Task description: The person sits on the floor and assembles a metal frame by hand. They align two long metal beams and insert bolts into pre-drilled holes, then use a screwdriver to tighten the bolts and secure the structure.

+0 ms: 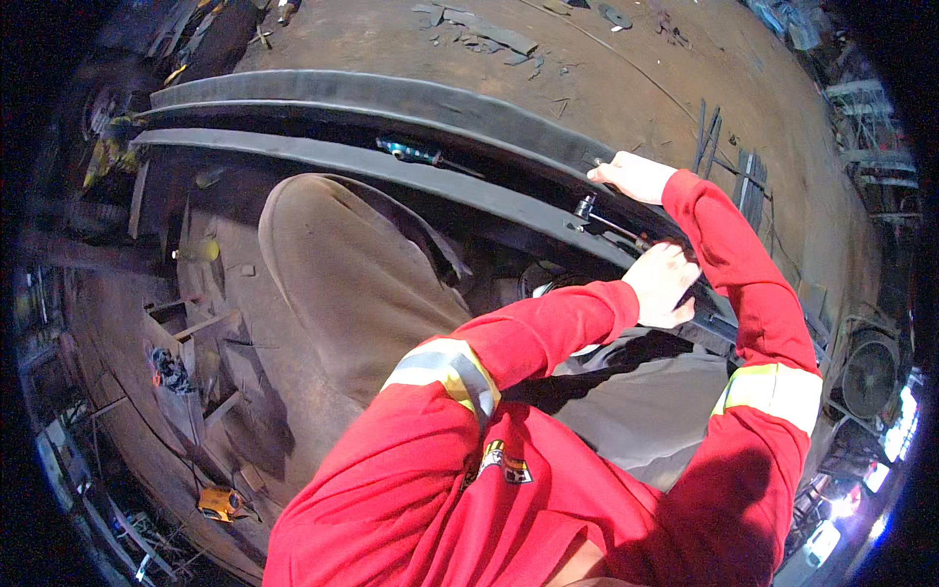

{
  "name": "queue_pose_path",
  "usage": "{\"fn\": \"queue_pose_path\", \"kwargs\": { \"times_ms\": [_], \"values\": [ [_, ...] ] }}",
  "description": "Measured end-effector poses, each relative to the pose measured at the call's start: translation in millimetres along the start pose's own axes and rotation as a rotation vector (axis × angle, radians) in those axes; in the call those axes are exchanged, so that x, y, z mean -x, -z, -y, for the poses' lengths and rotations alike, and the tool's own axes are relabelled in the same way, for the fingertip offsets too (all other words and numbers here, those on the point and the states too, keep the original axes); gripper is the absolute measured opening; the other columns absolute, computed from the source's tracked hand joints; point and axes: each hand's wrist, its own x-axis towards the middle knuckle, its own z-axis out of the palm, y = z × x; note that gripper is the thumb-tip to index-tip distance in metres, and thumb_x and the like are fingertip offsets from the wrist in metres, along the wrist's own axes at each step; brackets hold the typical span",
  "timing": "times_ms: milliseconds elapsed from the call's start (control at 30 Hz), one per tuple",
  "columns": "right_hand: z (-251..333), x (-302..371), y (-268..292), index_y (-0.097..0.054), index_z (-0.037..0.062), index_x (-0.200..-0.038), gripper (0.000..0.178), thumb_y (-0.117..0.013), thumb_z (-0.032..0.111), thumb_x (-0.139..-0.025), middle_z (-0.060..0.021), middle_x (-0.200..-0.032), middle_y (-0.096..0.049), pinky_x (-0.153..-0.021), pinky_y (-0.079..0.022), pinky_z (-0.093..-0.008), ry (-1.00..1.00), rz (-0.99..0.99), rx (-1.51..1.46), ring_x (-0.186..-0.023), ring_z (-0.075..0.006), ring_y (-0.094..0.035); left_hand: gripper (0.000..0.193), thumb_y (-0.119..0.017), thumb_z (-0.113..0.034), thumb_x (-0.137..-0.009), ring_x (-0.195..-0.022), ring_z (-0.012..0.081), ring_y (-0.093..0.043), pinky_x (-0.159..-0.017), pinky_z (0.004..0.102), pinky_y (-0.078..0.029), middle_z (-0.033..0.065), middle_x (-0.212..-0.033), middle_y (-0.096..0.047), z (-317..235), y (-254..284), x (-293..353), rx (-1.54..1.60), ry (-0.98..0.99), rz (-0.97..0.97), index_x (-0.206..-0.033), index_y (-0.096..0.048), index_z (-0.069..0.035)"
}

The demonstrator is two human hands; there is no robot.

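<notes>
While left hand [662, 284] hides the ratchet [604, 221] handle it grips; right hand [634, 176] clasps beam [411, 176].

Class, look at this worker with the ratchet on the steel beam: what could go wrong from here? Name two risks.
1. The left hand pulls the ratchet wrench bare-skinned; if it slips off the fastener, knuckles may hit the dark steel beam.
2. The right hand rests on the upper beam edge near the tool, so a sudden slip might pinch or strike it.
</notes>
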Motion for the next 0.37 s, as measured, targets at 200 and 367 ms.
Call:
{"fn": "queue_pose_path", "kwargs": {
  "times_ms": [200,367],
  "values": [
    [-8,0,-4,-0.058,-0.0095,-0.078,0.068,-0.047,0.056,-0.089,-0.0268,-0.066,-0.054,-0.066,-0.041,-0.0446,-0.052,0.002,-0.038,-0.06,-0.0288,-0.048,0.068,-0.062,-0.044,-0.075,-0.103,0.0421,-0.059,-0.091,0.0496,-0.047,0.0294,-0.11,-0.06,20,-29,0,-0.067,0.199,0.284,-0.121,-0.048,0.004],
    [-1,5,-4,-0.058,-0.0103,-0.077,0.069,-0.048,0.057,-0.087,-0.0267,-0.065,-0.053,-0.066,-0.041,-0.0435,-0.06,-0.037,-0.064,-0.06,-0.0284,-0.048,0.074,-0.058,-0.051,-0.08,-0.121,0.0419,-0.048,-0.104,0.047,-0.039,0.0267,-0.134,-0.046,33,-44,-11,-0.051,0.284,0.439,-0.134,-0.041,-0.003]
  ]
}}
